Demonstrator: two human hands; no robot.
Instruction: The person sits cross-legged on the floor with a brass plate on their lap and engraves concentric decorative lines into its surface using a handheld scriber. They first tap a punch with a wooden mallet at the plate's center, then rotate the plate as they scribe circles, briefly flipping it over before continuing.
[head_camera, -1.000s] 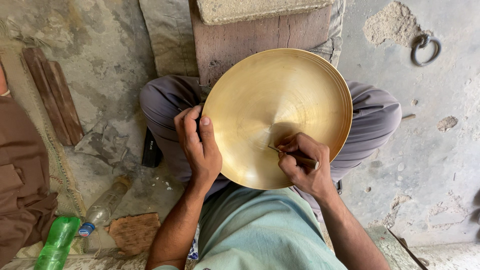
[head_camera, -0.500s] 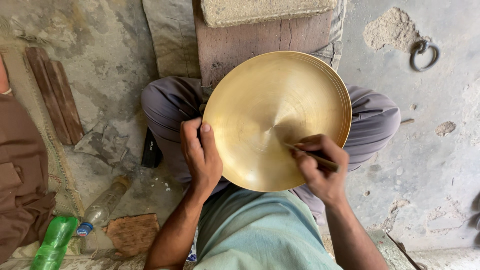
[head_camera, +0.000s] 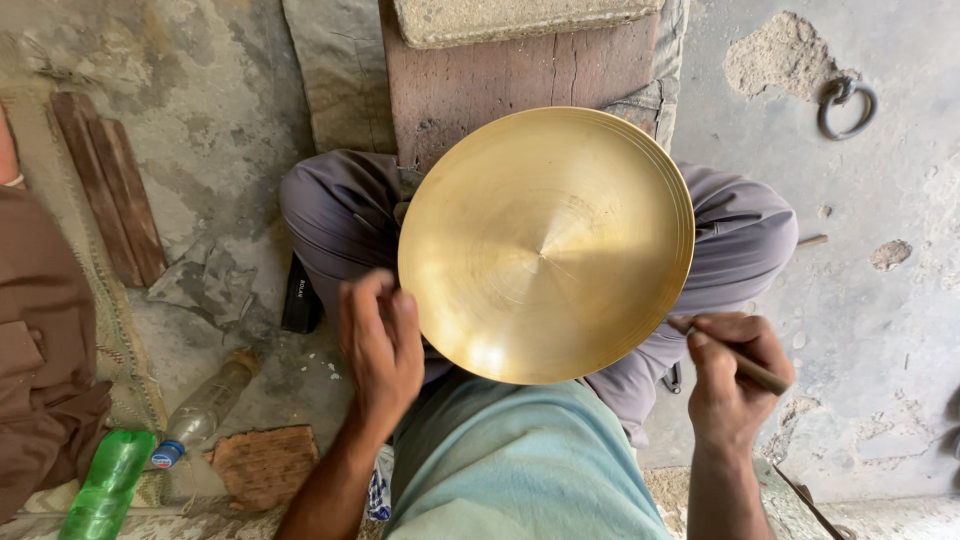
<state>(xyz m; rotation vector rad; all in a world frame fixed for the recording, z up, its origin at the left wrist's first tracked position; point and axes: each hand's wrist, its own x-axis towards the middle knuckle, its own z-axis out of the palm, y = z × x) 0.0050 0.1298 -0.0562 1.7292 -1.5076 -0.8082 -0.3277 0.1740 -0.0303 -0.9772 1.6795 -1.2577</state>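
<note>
The round brass dish (head_camera: 545, 245) rests tilted on the person's crossed legs, leaning toward a wooden block (head_camera: 500, 85) behind it. To work it well, keep the rim braced steady and bring the tool's tip in at a shallow angle. The left hand (head_camera: 380, 345), fingers curled, touches the dish's left edge. The right hand (head_camera: 730, 375) is closed around a thin stick-like tool (head_camera: 745, 365), just off the lower right rim.

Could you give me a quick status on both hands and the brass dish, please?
Left hand at the rim of the brass dish. Right hand off its edge, closed on a thin stick. Nothing lies on the dish.
</note>
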